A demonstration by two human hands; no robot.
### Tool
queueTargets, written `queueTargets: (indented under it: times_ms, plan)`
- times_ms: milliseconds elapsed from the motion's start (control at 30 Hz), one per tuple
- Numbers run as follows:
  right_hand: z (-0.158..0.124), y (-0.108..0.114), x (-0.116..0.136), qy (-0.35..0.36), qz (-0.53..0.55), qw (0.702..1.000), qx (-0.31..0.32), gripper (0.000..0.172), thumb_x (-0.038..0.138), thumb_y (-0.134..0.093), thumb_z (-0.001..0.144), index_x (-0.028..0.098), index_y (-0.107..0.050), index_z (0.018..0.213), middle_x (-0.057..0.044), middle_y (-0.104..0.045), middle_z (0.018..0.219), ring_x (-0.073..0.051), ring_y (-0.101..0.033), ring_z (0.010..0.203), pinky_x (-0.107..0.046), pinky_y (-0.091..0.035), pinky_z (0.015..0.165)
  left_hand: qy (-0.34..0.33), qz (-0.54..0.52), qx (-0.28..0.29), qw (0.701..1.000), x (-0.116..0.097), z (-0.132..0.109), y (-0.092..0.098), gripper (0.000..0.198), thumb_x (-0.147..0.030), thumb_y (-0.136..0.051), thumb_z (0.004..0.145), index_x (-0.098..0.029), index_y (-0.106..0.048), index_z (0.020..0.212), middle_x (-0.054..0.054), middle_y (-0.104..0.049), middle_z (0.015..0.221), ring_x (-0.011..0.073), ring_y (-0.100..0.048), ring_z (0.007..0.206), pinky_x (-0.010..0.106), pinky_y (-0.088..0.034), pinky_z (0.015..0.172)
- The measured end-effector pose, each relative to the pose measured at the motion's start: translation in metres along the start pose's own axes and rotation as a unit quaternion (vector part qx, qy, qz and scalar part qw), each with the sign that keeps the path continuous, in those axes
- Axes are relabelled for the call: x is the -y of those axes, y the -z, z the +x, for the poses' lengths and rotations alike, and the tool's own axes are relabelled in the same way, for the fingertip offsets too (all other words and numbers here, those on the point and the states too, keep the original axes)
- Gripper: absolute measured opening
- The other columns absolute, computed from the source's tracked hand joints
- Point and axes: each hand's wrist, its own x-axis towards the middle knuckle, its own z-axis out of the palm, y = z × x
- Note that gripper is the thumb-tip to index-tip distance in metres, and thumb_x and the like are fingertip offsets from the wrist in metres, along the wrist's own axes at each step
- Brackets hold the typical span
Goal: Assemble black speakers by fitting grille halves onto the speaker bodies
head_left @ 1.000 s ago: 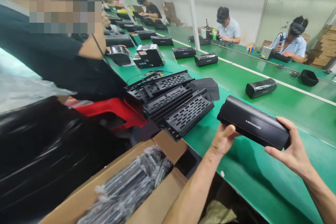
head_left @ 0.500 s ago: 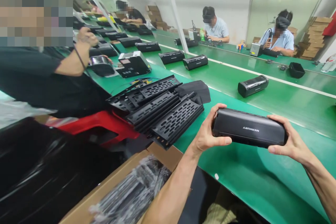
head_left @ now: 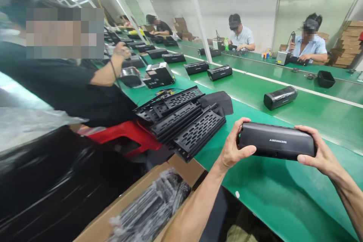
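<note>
I hold a long black speaker body [head_left: 276,146] with white lettering level above the green table [head_left: 272,193]. My left hand [head_left: 234,147] is wrapped round its left end, thumb underneath. My right hand [head_left: 319,151] grips its right end, fingers over the top. The speaker is clear of the table surface. A stack of black perforated grille panels [head_left: 181,119] lies just to the left of my left hand.
An open cardboard box [head_left: 147,204] of wrapped black parts sits at lower left beside black plastic sheeting. A person in a black shirt [head_left: 65,87] works at left. More black speakers [head_left: 280,97] lie along the belt. Two other workers sit at the far side.
The speaker has been lifted and turned from a tilt to level, lettering now upright. My left hand has closed further round its end. The view has tipped up a little.
</note>
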Motion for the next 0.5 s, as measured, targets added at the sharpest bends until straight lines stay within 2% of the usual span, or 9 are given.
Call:
queueTargets:
  times_ms: [233,333,367,433,500]
  plan:
    - [0.0,-0.011,0.005,-0.015,0.039,0.999,0.0,0.087,0.074,-0.081,0.073,0.03,-0.051,0.141,-0.011,-0.06,0.144,-0.037,-0.058,0.134,-0.048,-0.053,0.106,-0.012,0.051,-0.023,0.998,0.003,0.0,0.01,0.08,-0.05,-0.08,0.074,-0.022,-0.053,0.144,0.01,-0.066,0.122,0.0305,-0.063,0.108,0.04,-0.052,0.093]
    - [0.0,-0.011,0.013,-0.017,0.043,0.999,0.005,0.088,0.074,-0.082,0.074,0.031,-0.049,0.143,-0.012,-0.058,0.148,-0.036,-0.058,0.134,-0.048,-0.053,0.107,-0.018,0.007,-0.061,0.998,0.015,-0.002,0.009,0.079,-0.05,-0.08,0.073,-0.022,-0.056,0.142,0.011,-0.065,0.13,0.0316,-0.064,0.112,0.042,-0.053,0.097]
    - [0.0,-0.012,0.016,-0.006,0.061,0.998,-0.002,0.094,0.077,-0.08,0.074,0.033,-0.044,0.149,-0.013,-0.053,0.153,-0.036,-0.057,0.137,-0.049,-0.053,0.107,-0.011,-0.035,-0.08,0.996,0.019,-0.003,0.004,0.079,-0.051,-0.08,0.072,-0.023,-0.056,0.142,0.01,-0.065,0.131,0.0312,-0.064,0.112,0.042,-0.053,0.097]
    - [0.001,-0.021,0.02,0.027,0.111,0.993,-0.022,0.115,0.087,-0.074,0.072,0.039,-0.022,0.163,-0.014,-0.039,0.167,-0.037,-0.052,0.144,-0.053,-0.052,0.109,0.012,-0.147,-0.118,0.982,0.028,-0.005,-0.011,0.077,-0.054,-0.077,0.074,-0.027,-0.056,0.144,0.008,-0.068,0.129,0.0305,-0.066,0.112,0.043,-0.054,0.099]
    - [0.001,-0.034,0.02,0.059,0.119,0.991,-0.032,0.134,0.093,-0.071,0.068,0.037,-0.002,0.168,-0.016,-0.03,0.172,-0.038,-0.046,0.151,-0.057,-0.049,0.114,0.054,-0.261,-0.123,0.956,0.037,-0.007,-0.034,0.074,-0.062,-0.068,0.081,-0.031,-0.056,0.146,0.007,-0.072,0.129,0.0324,-0.067,0.118,0.047,-0.055,0.101]
